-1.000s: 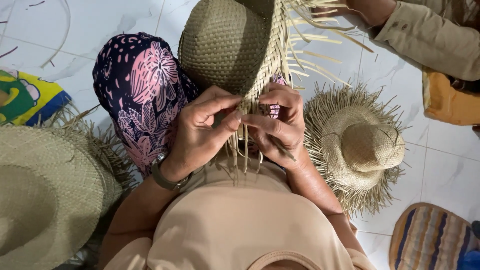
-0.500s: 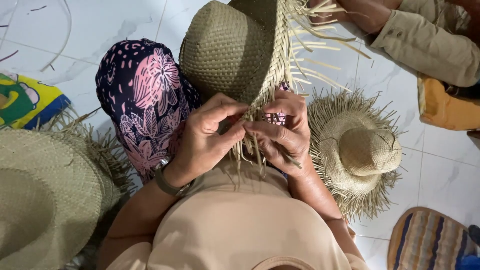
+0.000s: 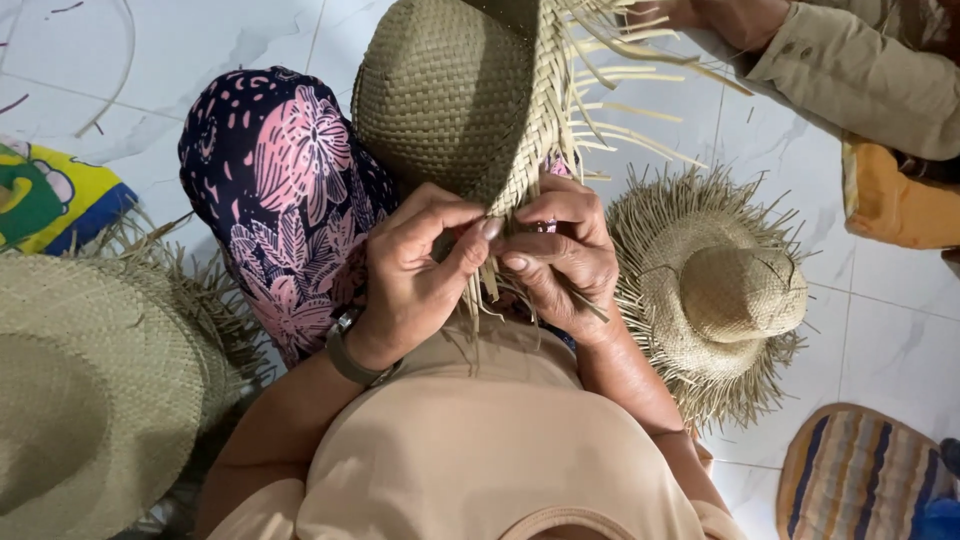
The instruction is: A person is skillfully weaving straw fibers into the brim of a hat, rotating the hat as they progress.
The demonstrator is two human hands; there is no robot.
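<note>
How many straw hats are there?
3: an unfinished woven straw hat held by both hands at top centre, a fringed straw hat on the floor at right, a wide straw hat at left.

A white tiled floor (image 3: pixel 880 330) carries the things here. A small straw hat with a frayed edge (image 3: pixel 715 295) lies on it at the right side. A big flat straw hat (image 3: pixel 90 400) fills the bottom left corner. Just above that one, at the left edge, is a bright cloth in yellow, green and blue (image 3: pixel 45 195). A striped mat (image 3: pixel 860 475) sits in the bottom right corner. At the top right, another person's tan sleeve (image 3: pixel 860 80) comes in, with an orange cloth (image 3: pixel 895 205) just below it. A thin bent strand (image 3: pixel 120 70) lies in the top left corner.
</note>
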